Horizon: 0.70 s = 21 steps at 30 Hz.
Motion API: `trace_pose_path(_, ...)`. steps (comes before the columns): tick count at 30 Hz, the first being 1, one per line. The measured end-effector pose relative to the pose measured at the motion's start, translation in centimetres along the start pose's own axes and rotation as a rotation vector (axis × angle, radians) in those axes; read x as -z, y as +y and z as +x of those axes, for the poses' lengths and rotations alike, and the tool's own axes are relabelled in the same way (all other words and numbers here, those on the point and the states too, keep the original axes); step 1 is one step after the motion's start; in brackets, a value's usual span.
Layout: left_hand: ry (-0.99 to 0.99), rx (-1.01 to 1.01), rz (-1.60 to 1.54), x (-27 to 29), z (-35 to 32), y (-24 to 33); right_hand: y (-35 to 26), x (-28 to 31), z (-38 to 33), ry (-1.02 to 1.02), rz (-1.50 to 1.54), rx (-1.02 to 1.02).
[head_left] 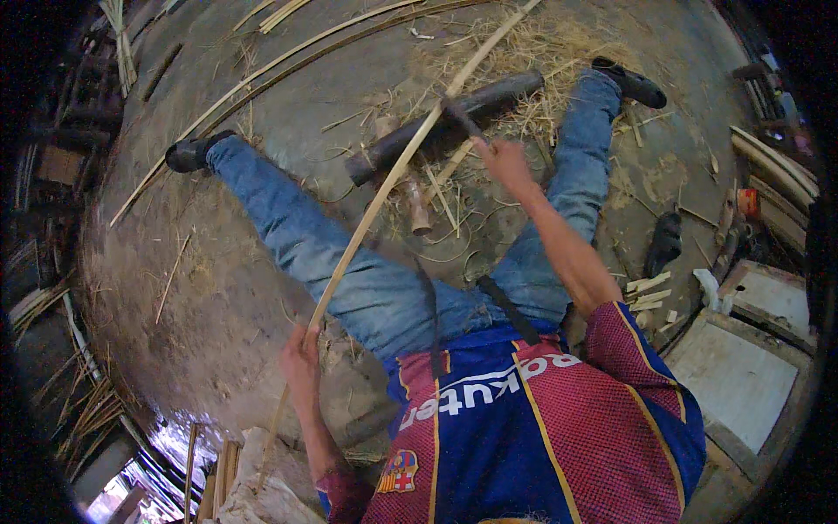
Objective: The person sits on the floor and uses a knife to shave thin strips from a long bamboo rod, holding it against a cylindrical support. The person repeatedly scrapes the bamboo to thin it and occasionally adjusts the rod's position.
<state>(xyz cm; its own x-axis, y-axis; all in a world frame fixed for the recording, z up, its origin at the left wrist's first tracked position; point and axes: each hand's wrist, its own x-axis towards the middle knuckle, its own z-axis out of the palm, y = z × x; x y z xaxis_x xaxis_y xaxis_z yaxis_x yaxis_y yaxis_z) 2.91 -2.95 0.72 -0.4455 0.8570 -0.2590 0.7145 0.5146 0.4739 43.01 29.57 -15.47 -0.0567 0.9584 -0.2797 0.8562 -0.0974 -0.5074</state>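
A long, pale bamboo strip (367, 220) runs aslant from beside my left hip, past my left thigh, to the far floor between my legs. My left hand (302, 351) is closed round its near part. In my right hand (506, 164) is a dark-bladed knife (463, 117), gripped by its handle, its blade against or very close to the strip. Under the strip lies a thick dark round log (393, 157), propped across a short brown wooden piece (415, 206). Whether the blade cuts into the strip cannot be made out.
Straw-like shavings (559, 48) are heaped beyond the log. Other long strips (262, 80) lie at the far left, near my left foot. On the right are a dark shoe-like object (665, 244), small wood pieces (648, 293) and a framed pale panel (733, 375).
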Motion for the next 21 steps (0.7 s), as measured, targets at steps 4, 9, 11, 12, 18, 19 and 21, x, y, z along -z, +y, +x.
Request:
trace_pose_path(4,0.141,-0.079,-0.046,-1.0,-1.4,-2.2,-3.0,0.2,-1.5,-0.123,0.075,0.249)
trace_pose_path(9,0.173,-0.056,-0.005,-1.5,-1.6,-3.4,5.9,-1.8,4.4,0.579,0.165,-0.143)
trace_pose_path(11,0.252,-0.127,-0.079,-2.3,-2.5,-3.8,5.0,0.1,3.9,0.470,0.195,-0.176)
trace_pose_path(12,0.257,-0.156,-0.121,-2.8,-2.2,-3.2,4.7,0.7,3.1,0.435,0.241,-0.187)
trace_pose_path(18,0.155,-0.259,-0.029,-4.7,4.2,4.7,1.2,-0.2,-2.4,0.418,0.540,-0.199)
trace_pose_path(19,0.144,-0.260,0.026,-5.1,5.1,5.9,0.5,-0.7,-3.1,0.366,0.562,-0.227)
trace_pose_path(21,0.134,-0.297,0.091,-6.2,7.0,7.6,-0.4,-1.7,-4.7,0.278,0.542,-0.178)
